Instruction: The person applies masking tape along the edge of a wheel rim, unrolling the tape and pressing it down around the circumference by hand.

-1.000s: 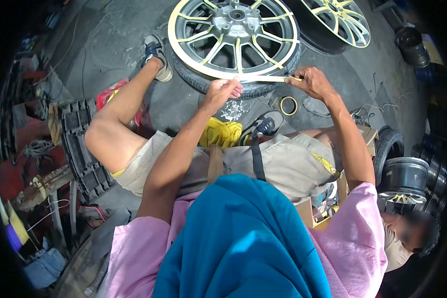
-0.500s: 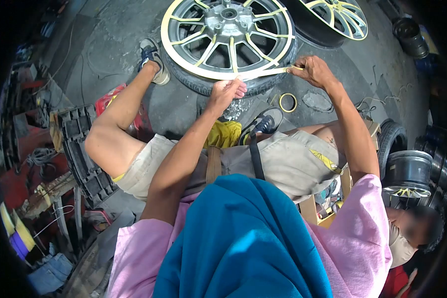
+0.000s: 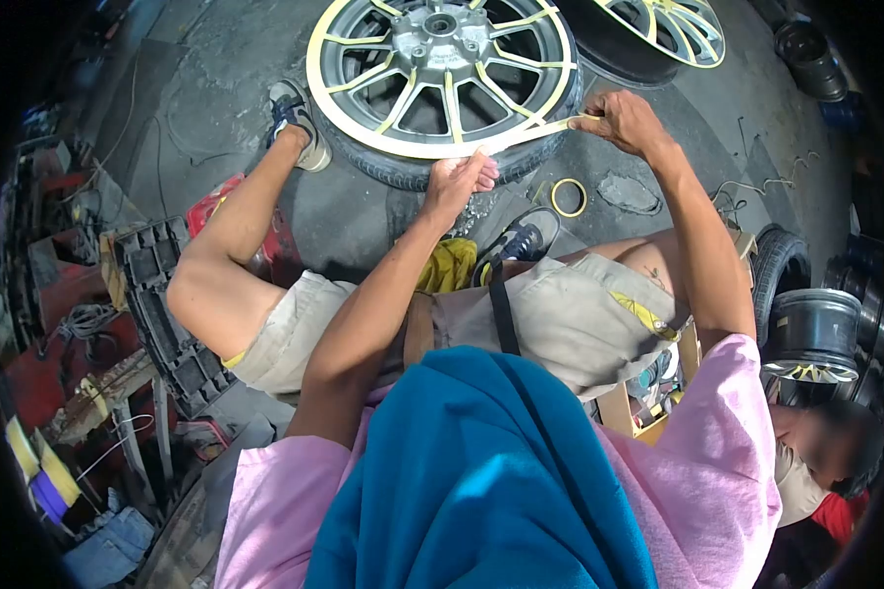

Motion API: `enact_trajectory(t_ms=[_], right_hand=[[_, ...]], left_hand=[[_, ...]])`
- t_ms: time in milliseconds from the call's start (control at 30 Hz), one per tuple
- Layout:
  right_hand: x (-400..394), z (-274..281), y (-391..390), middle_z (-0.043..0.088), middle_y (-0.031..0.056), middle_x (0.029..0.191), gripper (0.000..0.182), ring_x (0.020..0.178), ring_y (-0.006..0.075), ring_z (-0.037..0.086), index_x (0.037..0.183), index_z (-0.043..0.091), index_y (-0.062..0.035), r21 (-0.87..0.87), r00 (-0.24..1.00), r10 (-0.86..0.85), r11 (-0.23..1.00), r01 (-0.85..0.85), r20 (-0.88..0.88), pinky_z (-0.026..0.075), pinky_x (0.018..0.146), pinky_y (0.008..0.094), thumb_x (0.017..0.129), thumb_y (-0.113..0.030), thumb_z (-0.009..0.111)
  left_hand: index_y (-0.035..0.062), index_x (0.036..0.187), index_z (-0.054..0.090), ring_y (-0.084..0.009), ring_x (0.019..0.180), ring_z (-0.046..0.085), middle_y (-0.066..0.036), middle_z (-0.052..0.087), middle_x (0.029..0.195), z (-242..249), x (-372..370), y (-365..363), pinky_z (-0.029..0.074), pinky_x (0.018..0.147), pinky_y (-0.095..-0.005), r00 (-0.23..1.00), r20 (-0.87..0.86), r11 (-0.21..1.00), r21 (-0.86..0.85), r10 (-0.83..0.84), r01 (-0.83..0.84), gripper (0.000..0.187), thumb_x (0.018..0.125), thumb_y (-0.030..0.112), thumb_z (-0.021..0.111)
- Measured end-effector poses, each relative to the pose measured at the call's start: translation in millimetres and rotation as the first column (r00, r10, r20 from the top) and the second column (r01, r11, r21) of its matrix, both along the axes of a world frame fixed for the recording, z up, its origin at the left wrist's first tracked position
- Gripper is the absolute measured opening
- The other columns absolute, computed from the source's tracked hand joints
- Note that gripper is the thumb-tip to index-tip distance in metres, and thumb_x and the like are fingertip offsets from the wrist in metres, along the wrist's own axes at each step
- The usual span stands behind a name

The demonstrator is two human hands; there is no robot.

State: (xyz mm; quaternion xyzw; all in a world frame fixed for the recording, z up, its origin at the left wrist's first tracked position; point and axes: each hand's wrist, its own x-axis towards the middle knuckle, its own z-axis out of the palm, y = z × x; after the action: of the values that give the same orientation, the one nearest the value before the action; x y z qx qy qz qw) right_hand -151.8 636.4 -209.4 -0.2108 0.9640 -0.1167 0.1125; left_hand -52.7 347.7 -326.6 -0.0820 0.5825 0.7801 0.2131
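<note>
A grey spoked wheel rim [image 3: 442,69] lies on a black tire [image 3: 403,173] on the floor, with yellow tape strips along its spokes. Pale yellow tape [image 3: 363,131] also follows the rim's outer edge. My left hand [image 3: 459,183] presses at the near edge of the rim, its fingers curled and its fingertips on the tape. To the right, my right hand [image 3: 623,123] pinches the free length of tape, which stretches taut between the two hands. A yellow tape roll [image 3: 569,197] lies on the floor below my right hand.
Another taped rim [image 3: 658,25] stands at the upper right. Black trays [image 3: 172,319] and red equipment lie to the left. At the right are a tire [image 3: 782,265], a silver rim [image 3: 812,324] and another person [image 3: 805,486]. My shoes flank the wheel's near side.
My left hand has moved slightly right along the rim edge. The wheel appears shifted a little left and up in view. My right hand still holds the tape, slightly higher.
</note>
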Motion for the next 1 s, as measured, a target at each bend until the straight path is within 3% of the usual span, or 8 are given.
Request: enact_trajectory(t_ms=[267,333,367,400,467,500,600,1000], right_hand=[[6,-9,-3,0.065,0.0173,0.075,0.054,0.071,0.0376,0.062,0.078,0.067,0.002,-0.023,0.997,-0.009,1.0,0.007,-0.079,0.048,0.067,0.0457,0.084,-0.051,0.071],[5,-4,-6,0.065,0.0179,0.076,0.053,0.073,0.0378,0.063,0.08,0.068,0.0018,-0.005,0.997,-0.017,1.0,0.017,-0.069,0.048,0.068,0.0456,0.084,-0.051,0.071],[4,-1,-8,0.066,0.0184,0.077,0.052,0.075,0.0381,0.064,0.082,0.07,0.0016,0.016,0.998,-0.034,0.999,0.035,-0.055,0.049,0.069,0.0456,0.084,-0.05,0.072],[4,2,-10,0.066,0.0184,0.077,0.052,0.075,0.0381,0.064,0.082,0.07,0.0016,0.003,0.998,-0.028,1.0,0.028,-0.057,0.049,0.069,0.0456,0.084,-0.05,0.072],[4,7,-13,0.067,0.0199,0.079,0.051,0.078,0.0409,0.064,0.083,0.07,0.0002,0.049,1.0,-0.029,0.998,0.028,0.001,0.05,0.072,0.0481,0.085,-0.051,0.069],[4,0,-10,0.068,0.0206,0.081,0.052,0.08,0.0411,0.064,0.084,0.07,-0.0001,0.025,0.999,-0.03,0.999,0.03,-0.02,0.05,0.073,0.0485,0.085,-0.052,0.069],[2,-9,-7,0.068,0.0207,0.08,0.052,0.08,0.0415,0.065,0.084,0.071,-0.0007,0.031,0.998,-0.07,0.997,0.07,-0.008,0.05,0.072,0.0488,0.084,-0.053,0.07],[5,-10,-2,0.064,0.0219,0.072,0.055,0.074,0.0421,0.063,0.077,0.068,0.0002,0.038,0.977,-0.168,0.986,0.164,0.132,0.048,0.067,0.0494,0.08,-0.054,0.073]], left_hand=[[-0.002,0.093,0.069,-0.0118,0.071,0.065,-0.008,0.07,0.084,0,3,23,0.055,0.068,-0.0262,0.998,0.032,0.998,-0.01,0.059,-0.058,0.032,0.097,0.029,0.065],[-0.0016,0.093,0.069,-0.0114,0.067,0.065,-0.007,0.07,0.08,18,15,22,0.053,0.064,-0.027,0.979,-0.163,0.943,-0.328,-0.121,0.062,0.028,0.095,0.026,0.068],[-0.0026,0.1,0.067,-0.019,0.077,0.066,-0.01,0.069,0.088,37,25,18,0.053,0.073,-0.0324,0.958,-0.212,0.852,-0.52,-0.195,0.058,0.025,0.094,0.021,0.068],[-0.0026,0.1,0.067,-0.019,0.077,0.066,-0.01,0.069,0.088,51,30,9,0.053,0.073,-0.0324,0.958,-0.212,0.846,-0.531,-0.191,0.051,0.025,0.094,0.021,0.068],[-0.0011,0.114,0.062,-0.0316,0.096,0.063,-0.016,0.063,0.101,68,36,-17,0.05,0.083,-0.0418,0.659,-0.678,0.737,-0.618,-0.325,-0.272,0.028,0.093,0.018,0.064],[-0.0008,0.121,0.056,-0.0348,0.112,0.055,-0.018,0.055,0.117,77,37,-34,0.047,0.094,-0.0428,0.682,-0.601,0.661,-0.715,-0.416,-0.226,0.032,0.095,0.016,0.06],[-0.0017,0.123,0.055,-0.038,0.116,0.053,-0.018,0.052,0.124,85,27,-77,0.047,0.098,-0.0437,0.753,-0.465,0.436,-0.861,-0.466,-0.262,0.031,0.095,0.013,0.057],[-0.0045,0.132,0.048,-0.0389,0.119,0.052,-0.02,0.047,0.128,85,-54,-181,0.048,0.098,-0.0453,0.559,-0.267,0.049,-0.926,-0.785,-0.375,0.045,0.088,-0.001,0.054]])
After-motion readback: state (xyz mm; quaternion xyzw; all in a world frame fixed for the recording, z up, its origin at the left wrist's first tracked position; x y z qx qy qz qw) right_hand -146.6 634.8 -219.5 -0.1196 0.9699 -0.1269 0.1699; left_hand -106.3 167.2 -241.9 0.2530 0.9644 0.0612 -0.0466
